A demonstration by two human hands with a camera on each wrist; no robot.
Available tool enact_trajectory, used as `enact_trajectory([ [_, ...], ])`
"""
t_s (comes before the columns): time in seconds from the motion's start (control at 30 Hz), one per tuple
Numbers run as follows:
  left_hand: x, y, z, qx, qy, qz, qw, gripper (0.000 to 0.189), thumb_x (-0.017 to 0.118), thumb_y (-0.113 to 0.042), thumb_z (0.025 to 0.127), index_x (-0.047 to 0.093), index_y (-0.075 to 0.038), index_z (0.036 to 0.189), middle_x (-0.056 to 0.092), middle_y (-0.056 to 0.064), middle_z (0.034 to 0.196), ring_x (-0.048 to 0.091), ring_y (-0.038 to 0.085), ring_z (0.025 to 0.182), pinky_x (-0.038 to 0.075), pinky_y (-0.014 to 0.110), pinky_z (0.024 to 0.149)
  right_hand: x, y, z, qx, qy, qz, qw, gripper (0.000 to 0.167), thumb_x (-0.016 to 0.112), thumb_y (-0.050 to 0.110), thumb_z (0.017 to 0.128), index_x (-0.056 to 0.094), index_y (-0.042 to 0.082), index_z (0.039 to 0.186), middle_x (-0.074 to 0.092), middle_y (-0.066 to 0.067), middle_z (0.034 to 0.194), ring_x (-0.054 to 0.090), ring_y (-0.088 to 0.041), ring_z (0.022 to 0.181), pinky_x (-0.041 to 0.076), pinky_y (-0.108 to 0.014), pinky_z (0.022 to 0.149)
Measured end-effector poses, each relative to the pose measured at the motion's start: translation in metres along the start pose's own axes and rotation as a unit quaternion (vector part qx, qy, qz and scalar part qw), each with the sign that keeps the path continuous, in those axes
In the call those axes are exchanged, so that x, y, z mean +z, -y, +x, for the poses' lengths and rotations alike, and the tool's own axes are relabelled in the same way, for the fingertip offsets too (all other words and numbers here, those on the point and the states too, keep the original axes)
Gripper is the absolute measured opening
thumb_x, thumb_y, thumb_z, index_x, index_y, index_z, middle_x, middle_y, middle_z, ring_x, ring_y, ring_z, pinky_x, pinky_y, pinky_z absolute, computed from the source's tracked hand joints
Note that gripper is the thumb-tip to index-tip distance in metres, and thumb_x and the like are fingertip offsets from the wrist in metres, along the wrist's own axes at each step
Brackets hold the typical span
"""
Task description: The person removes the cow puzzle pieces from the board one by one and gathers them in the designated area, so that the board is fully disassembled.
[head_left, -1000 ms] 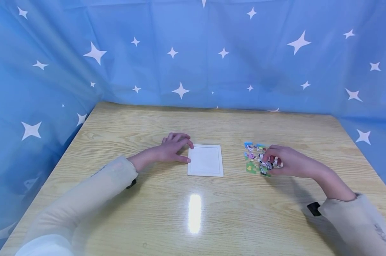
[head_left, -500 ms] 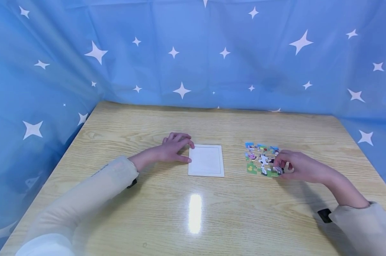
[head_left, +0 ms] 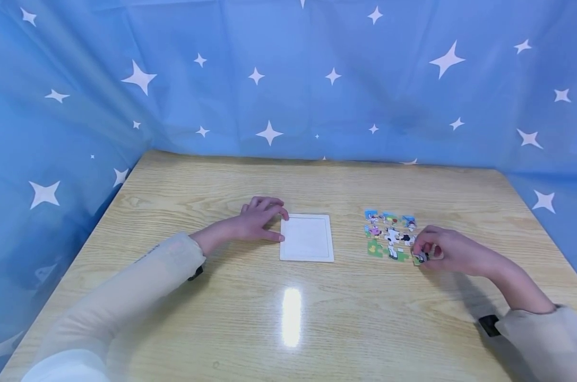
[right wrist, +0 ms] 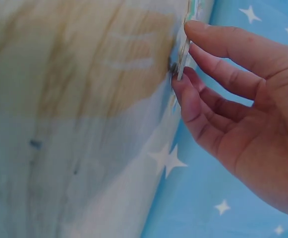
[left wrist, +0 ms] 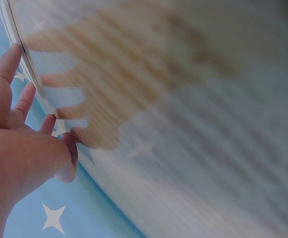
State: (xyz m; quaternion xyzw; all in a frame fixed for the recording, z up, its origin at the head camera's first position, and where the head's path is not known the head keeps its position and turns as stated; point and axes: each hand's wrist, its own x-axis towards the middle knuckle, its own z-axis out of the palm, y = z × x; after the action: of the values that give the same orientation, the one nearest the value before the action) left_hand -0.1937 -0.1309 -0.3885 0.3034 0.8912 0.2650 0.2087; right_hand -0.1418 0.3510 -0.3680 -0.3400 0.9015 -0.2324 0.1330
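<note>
In the head view, my left hand (head_left: 258,223) rests beside a white square puzzle tray (head_left: 306,237), thumb and index finger touching its left edge. The left wrist view shows the fingers (left wrist: 10,63) of this hand extended against the tray's rim. Over to the right, my right hand (head_left: 453,251) pinches a puzzle piece (head_left: 420,258) with a dark and green picture at the lower right of a group of pieces. Seen from the right wrist, the thin piece (right wrist: 183,60) stands edge-on between thumb and fingers. Several colourful pieces (head_left: 392,236) with a cow picture lie beside it.
Both hands work on a light wood table (head_left: 250,307) with a bright light reflection in front of the tray. A blue curtain (head_left: 298,101) with white stars hangs behind the table and along its sides.
My right hand has moved right, from the middle of the puzzle pieces to the lower right one, and the pieces around the cow are more in view. The left hand stays at the tray.
</note>
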Motion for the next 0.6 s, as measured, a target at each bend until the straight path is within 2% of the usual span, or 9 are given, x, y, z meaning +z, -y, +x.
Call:
enact_trajectory([
  [0.23, -0.0007, 0.0000, 0.0008, 0.003, 0.002, -0.002, 1.0000, 0.045, 0.074, -0.033, 0.107, 0.054, -0.015, 0.143, 0.025, 0.021, 0.176, 0.012, 0.051, 0.159, 0.024, 0.065, 0.117, 0.0049, -0.0012, -0.0005, -0.018, -0.017, 0.006, 0.9997, 0.032, 0.091, -0.005, 0.085, 0.069, 0.012, 0.100, 0.056, 0.007, 0.103, 0.051, -0.002, 0.081, 0.049, -0.028, 0.067],
  [0.4, -0.0006, -0.0008, 0.0003, 0.003, 0.002, -0.002, 1.0000, 0.046, 0.075, -0.033, 0.107, 0.054, -0.015, 0.144, 0.025, 0.021, 0.176, 0.013, 0.052, 0.158, 0.024, 0.064, 0.116, 0.0069, 0.0008, -0.0002, -0.011, -0.031, -0.008, 0.9994, 0.031, 0.091, -0.005, 0.085, 0.070, 0.014, 0.100, 0.058, 0.009, 0.101, 0.052, -0.003, 0.083, 0.049, -0.028, 0.067],
  [0.5, -0.0002, 0.0001, 0.0000, 0.005, -0.015, -0.013, 0.9998, 0.047, 0.076, -0.033, 0.106, 0.055, -0.014, 0.143, 0.025, 0.023, 0.175, 0.018, 0.054, 0.158, 0.024, 0.065, 0.116, 0.0062, 0.0031, 0.0014, 0.003, -0.041, -0.023, 0.9989, 0.030, 0.090, -0.004, 0.086, 0.070, 0.013, 0.101, 0.058, 0.010, 0.099, 0.052, -0.001, 0.084, 0.050, -0.028, 0.068],
  [0.6, -0.0011, 0.0022, -0.0013, 0.005, -0.046, -0.034, 0.9983, 0.048, 0.078, -0.031, 0.105, 0.056, -0.014, 0.144, 0.027, 0.023, 0.175, 0.022, 0.054, 0.158, 0.023, 0.069, 0.116, 0.0050, 0.0054, 0.0062, 0.017, -0.048, -0.027, 0.9984, 0.027, 0.087, -0.004, 0.089, 0.070, 0.011, 0.104, 0.057, 0.010, 0.098, 0.050, 0.000, 0.083, 0.049, -0.028, 0.067],
])
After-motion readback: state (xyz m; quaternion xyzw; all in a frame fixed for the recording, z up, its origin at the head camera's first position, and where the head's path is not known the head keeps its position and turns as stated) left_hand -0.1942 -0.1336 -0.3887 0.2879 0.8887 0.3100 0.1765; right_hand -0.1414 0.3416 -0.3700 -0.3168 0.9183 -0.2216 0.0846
